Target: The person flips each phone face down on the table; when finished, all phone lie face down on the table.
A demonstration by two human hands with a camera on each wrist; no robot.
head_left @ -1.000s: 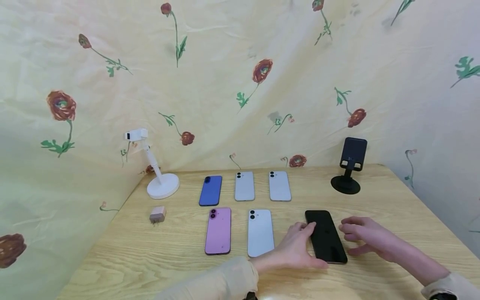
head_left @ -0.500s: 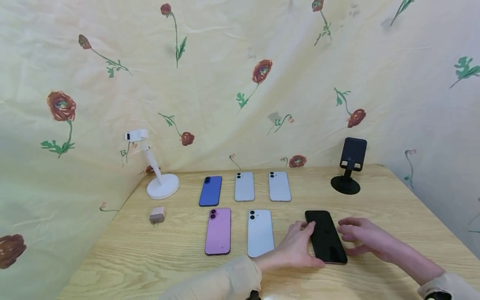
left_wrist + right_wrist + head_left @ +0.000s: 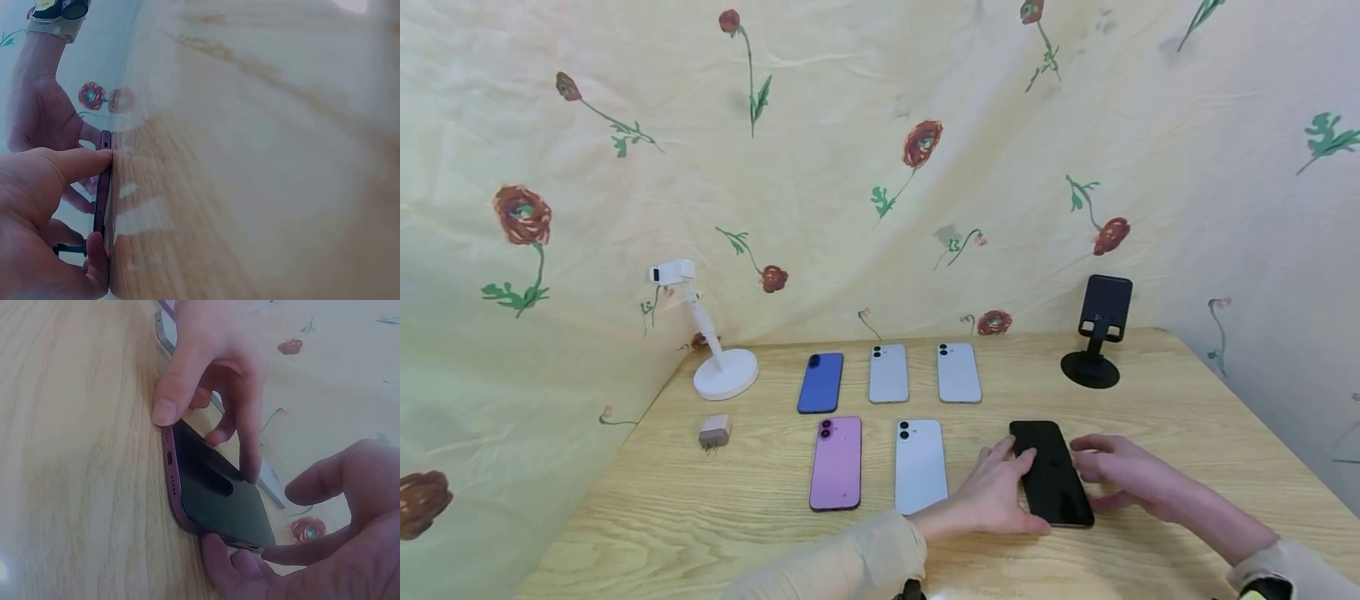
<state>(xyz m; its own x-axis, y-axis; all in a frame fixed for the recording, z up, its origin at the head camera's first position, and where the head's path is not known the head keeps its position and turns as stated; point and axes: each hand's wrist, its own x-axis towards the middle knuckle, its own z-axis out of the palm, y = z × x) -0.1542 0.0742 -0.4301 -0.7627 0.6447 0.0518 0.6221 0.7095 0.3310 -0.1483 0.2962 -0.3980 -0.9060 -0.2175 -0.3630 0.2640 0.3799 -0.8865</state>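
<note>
Both bare hands (image 3: 1000,492) emerge from loose cream-beige long sleeves (image 3: 842,567) with ribbed cuffs.

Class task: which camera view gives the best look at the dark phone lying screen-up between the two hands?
The right wrist view: the dark phone fills it, showing screen, pinkish edge and ports. The head view shows the whole phone, small, between the left hand and right hand. The left wrist view shows only its thin edge.
</note>
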